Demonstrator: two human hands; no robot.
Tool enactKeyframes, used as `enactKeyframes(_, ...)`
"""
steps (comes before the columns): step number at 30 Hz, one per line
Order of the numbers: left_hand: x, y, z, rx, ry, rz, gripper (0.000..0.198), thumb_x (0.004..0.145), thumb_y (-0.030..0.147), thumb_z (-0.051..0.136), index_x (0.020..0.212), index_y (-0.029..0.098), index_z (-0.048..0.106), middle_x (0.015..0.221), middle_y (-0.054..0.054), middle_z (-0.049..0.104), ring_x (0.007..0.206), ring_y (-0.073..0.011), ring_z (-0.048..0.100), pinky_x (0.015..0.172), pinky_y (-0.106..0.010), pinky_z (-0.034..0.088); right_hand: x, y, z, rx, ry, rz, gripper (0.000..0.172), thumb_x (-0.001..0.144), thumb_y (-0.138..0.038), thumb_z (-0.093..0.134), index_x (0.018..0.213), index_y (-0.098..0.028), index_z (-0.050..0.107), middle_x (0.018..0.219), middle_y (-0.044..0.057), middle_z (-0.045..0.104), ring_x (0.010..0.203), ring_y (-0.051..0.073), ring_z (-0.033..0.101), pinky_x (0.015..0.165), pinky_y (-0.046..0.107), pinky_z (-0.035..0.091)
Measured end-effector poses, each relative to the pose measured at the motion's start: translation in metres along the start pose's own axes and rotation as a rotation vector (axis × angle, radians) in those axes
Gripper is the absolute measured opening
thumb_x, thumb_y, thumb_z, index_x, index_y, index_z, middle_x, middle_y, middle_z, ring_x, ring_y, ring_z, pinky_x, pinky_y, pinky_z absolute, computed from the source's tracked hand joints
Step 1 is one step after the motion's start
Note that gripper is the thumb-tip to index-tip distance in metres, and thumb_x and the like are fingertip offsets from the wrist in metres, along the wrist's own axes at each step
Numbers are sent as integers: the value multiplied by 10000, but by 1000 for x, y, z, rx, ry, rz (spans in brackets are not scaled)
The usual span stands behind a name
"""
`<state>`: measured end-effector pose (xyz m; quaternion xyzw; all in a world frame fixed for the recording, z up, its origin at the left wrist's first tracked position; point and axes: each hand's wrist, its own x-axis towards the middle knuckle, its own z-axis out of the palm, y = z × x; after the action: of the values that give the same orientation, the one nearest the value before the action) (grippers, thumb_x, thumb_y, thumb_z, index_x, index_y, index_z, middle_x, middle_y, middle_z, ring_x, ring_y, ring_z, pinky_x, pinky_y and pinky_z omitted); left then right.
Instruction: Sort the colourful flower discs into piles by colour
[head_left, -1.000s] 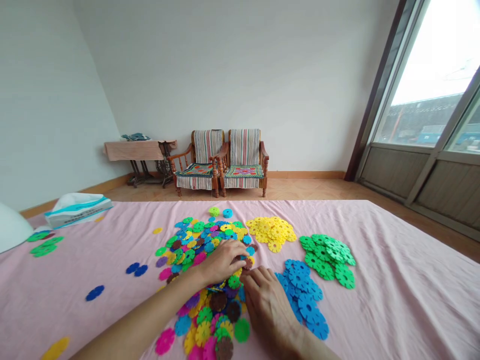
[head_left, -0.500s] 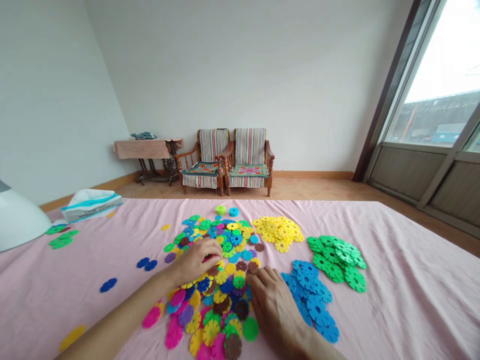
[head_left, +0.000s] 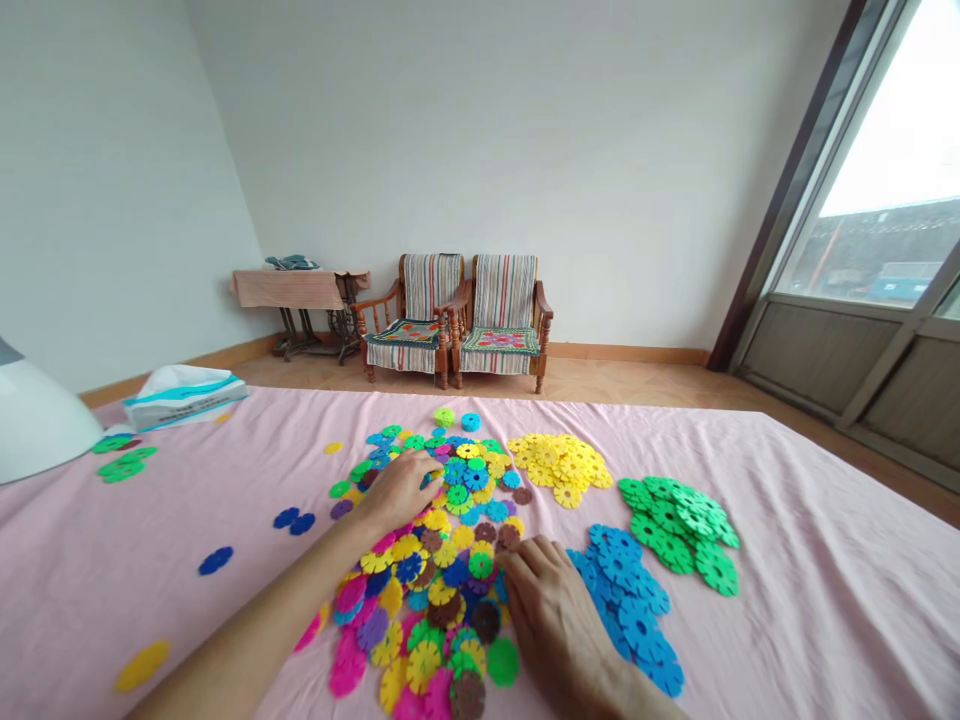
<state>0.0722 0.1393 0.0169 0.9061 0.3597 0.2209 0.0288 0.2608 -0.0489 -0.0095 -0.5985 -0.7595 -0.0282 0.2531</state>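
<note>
The left hand [head_left: 397, 492] curls down into the heap of plastic snowflake discs [head_left: 442, 560] (whether it's pinching one, I can't tell); the right hand [head_left: 551, 620] lies open at the heap's four o'clock edge, just beside a patch of blue discs [head_left: 626, 605].

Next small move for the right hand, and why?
Probably pick the blue disc out of the mixed heap with the right hand and set it on the blue pile. That pile lies just beside the hand, and like the yellow pile and green pile, it holds one colour.
</note>
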Motion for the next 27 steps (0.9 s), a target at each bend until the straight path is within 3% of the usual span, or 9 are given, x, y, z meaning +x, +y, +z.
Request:
enactKeyframes(4, -1, -2, -9, -55, 95, -111, 137, 792, 192, 485, 754, 187, 617, 689, -1, 615, 662, -161, 566, 647, -267, 402, 0, 0, 1, -3, 8, -10, 206, 898, -119, 474, 1038, -172, 615, 1077, 104, 630, 876, 220, 564, 758, 366, 477)
enactKeyframes(7, 0, -4, -13, -241, 115, -165, 84, 748, 207, 492, 699, 181, 554, 606, 37, 530, 577, -127, 513, 584, -240, 387, -1, -1, 0, -7, 17, -12, 205, 896, -119, 469, 1028, -173, 616, 1069, 110, 631, 860, 224, 570, 745, 374, 481)
enactKeyframes(11, 1, 1, -9, -707, -99, -174, 139, 747, 312, 542, 765, 176, 523, 636, 44, 545, 551, -114, 548, 540, -225, 428, 0, -4, -6, 61, 69, -8, 210, 896, -105, 445, 988, -188, 614, 997, 92, 640, 853, 219, 582, 745, 366, 483)
enactKeyframes(15, 0, 17, -6, -896, -219, -146, 209, 747, 350, 603, 802, 167, 519, 664, 39, 572, 553, -107, 576, 532, -218, 437, 12, -9, -7, 233, 157, 62, 238, 900, -121, 411, 1038, -203, 587, 954, 72, 635, 852, 200, 597, 752, 340, 482)
enactKeyframes(19, -1, 37, -11, -977, -312, -118, 240, 754, 364, 640, 819, 160, 531, 615, 40, 582, 572, -117, 592, 565, -225, 455, 35, -16, -2, 460, 207, 283, 188, 858, -182, 473, 1026, -184, 558, 894, 55, 640, 717, 163, 605, 634, 278, 477)
enactKeyframes(23, -3, 47, -14, -946, -352, -109, 246, 790, 387, 616, 854, 157, 558, 622, 28, 602, 572, -120, 589, 537, -214, 445, 49, -17, -2, 482, 171, 402, 52, 821, -206, 491, 827, -213, 542, 673, -19, 610, 604, 141, 581, 534, 231, 428)
enactKeyframes(25, -3, 45, -13, -834, -297, -93, 243, 813, 400, 581, 837, 158, 581, 661, 8, 624, 622, -138, 610, 573, -233, 467, 47, -7, -7, 422, 187, 399, 71, 819, -215, 480, 791, -229, 544, 644, -29, 605, 599, 143, 578, 542, 234, 429)
enactKeyframes(27, -4, 39, -13, -660, -165, -78, 221, 818, 381, 563, 830, 165, 610, 760, -21, 663, 721, -167, 632, 641, -263, 486, 42, 11, -16, 350, 221, 414, 90, 814, -233, 483, 802, -242, 572, 672, -18, 629, 617, 154, 584, 577, 255, 441)
